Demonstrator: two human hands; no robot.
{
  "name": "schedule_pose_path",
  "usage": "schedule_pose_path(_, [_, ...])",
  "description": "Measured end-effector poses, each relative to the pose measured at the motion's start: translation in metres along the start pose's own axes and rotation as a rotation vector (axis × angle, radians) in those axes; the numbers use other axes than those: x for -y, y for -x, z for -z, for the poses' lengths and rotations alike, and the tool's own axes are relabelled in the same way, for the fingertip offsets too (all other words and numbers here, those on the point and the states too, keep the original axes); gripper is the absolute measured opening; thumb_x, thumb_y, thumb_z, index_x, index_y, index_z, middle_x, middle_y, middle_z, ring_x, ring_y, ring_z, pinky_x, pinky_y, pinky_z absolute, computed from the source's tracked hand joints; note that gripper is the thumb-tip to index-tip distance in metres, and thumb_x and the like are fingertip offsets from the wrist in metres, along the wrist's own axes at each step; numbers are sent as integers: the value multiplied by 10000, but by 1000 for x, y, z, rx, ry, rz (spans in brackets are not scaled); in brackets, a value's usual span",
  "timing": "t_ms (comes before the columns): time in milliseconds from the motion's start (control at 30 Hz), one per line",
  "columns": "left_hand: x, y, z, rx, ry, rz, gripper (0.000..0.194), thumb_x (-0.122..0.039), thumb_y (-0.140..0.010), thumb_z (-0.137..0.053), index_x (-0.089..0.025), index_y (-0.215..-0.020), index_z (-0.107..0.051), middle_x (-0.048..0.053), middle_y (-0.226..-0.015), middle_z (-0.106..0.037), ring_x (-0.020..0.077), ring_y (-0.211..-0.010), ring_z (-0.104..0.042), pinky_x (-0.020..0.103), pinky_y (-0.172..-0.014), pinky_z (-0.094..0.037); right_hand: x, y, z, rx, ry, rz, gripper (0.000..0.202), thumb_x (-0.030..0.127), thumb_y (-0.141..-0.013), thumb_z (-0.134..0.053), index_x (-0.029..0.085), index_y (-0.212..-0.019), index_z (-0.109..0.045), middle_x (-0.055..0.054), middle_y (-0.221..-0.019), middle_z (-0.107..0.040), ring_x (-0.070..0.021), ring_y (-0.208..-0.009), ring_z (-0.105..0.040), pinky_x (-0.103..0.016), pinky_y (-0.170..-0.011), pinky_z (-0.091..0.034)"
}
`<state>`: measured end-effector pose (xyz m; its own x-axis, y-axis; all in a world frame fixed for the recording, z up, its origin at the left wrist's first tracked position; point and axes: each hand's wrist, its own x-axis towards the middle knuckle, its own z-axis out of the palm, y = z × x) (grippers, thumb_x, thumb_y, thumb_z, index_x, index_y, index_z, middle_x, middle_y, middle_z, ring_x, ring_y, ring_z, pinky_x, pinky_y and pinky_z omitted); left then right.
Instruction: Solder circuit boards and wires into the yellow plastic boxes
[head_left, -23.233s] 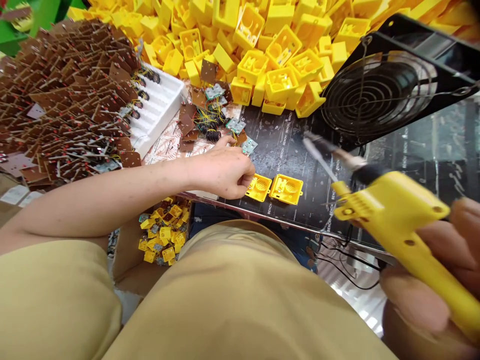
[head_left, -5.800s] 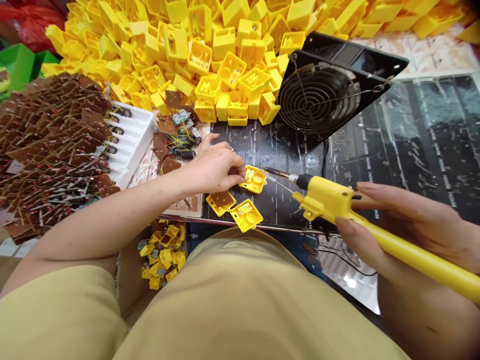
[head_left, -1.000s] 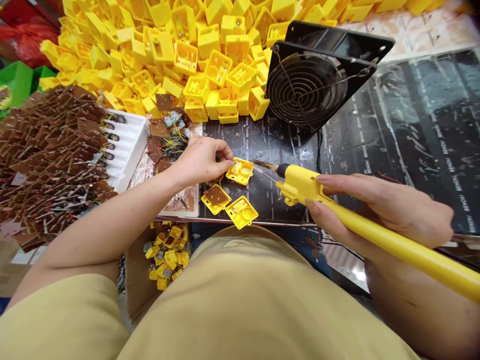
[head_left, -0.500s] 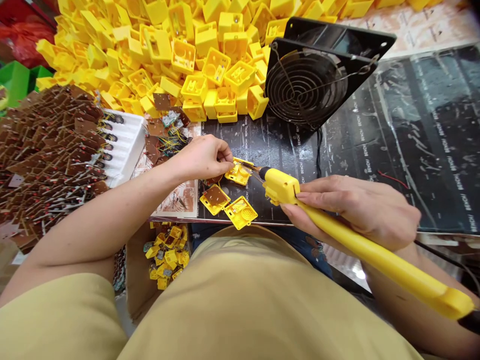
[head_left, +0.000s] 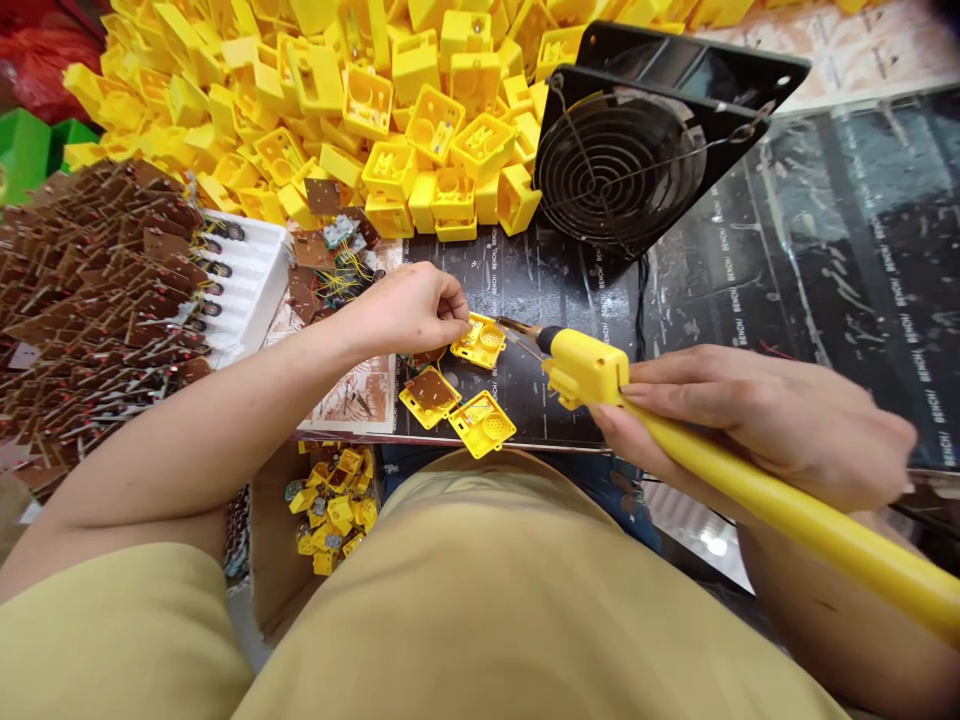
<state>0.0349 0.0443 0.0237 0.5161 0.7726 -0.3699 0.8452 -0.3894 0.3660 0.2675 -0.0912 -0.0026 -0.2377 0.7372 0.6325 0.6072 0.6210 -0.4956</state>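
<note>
Gripping a yellow soldering tool (head_left: 589, 368), the right hand (head_left: 757, 425) has its fingers and thumb clamped around the handle, with the slender metal tip pointing left toward an open yellow casing (head_left: 484, 345). That casing lies on the black desk (head_left: 712, 270); the tip is at its upper right corner, but I cannot tell whether they touch. The left hand (head_left: 420, 308) is at the casing's left side, thumb and forefinger close together; whether this grip pinches the casing or only rests against it, I cannot tell. Nearer the desk's front edge, a casing with a brown board (head_left: 430, 390) sits just beside another open casing half (head_left: 486, 425) with a perforated round patch. Beyond the hands are a heap of yellow cases (head_left: 300, 90) and, to its right, a tilted black fan (head_left: 622, 170). At the left, brown circuit boards (head_left: 90, 300) are piled against a white foam tray (head_left: 255, 290).
</note>
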Motion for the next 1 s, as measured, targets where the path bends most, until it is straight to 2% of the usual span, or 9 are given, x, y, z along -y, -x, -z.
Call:
schedule_pose_path(100, [1, -1, 0, 4, 0, -8, 114, -204, -702, -630, -152, -748, -720, -7, -692, -709, 119, -609, -608, 247, -632, -408, -3, -1, -7, -69, -33, 118, 264, 123, -739, -802, 227, -869, -597, 20, -719, -681, -118, -600, -655, -210, -509, -555])
schedule_pose_path(233, [3, -1, 1, 16, 1, -15, 126, -227, -711, -631, -153, -758, -722, -8, -695, -707, 112, -598, -598, 241, -621, -401, -4, -6, -12, -41, -36, 131, 243, 106, -758, -781, 217, -859, -591, 11, -712, -682, -113, -596, -646, -208, -510, -552])
schedule_pose_path(400, [4, -2, 1, 29, -6, -26, 151, -247, -708, -619, -160, -767, -727, -2, -724, -717, 124, -631, -612, 246, -637, -409, -2, -15, -12, -36, -48, 234, 188, 125, -772, -782, 151, -800, -598, -38, -663, -667, -101, -564, -630, -184, -528, -551])
schedule_pose_path(500, [4, -1, 1, 20, 2, -24, 138, -247, -709, -626, -162, -757, -723, -5, -715, -715, 121, -621, -602, 247, -641, -410, -1, -17, -11, -26, -45, 219, 176, 132, -797, -759, 180, -790, -589, -10, -646, -655, -102, -553, -628, -194, -524, -557])
schedule_pose_path(700, [3, -1, 0, 13, 14, -21, 127, -241, -704, -633, -161, -747, -722, -11, -693, -703, 115, -606, -594, 243, -635, -411, -1, -11, -8, -44, -39, 119, 233, 127, -757, -783, 234, -824, -587, 24, -705, -680, -122, -584, -651, -218, -493, -550])
schedule_pose_path(900, [2, -1, 1, 19, 11, -11, 107, -218, -694, -633, -161, -731, -716, -21, -647, -674, 103, -561, -561, 251, -631, -410, -1, -10, -8, -70, -22, 110, 235, 107, -752, -784, 230, -818, -594, 19, -675, -672, -123, -570, -648, -214, -474, -532])
schedule_pose_path(1000, [4, -2, 1, 13, 30, -27, 99, -224, -686, -632, -164, -712, -706, -27, -626, -660, 99, -563, -555, 250, -641, -412, -1, -7, -6, -100, 20, 93, 251, 97, -747, -783, 218, -911, -636, 13, -719, -702, -130, -588, -659, -223, -493, -540])
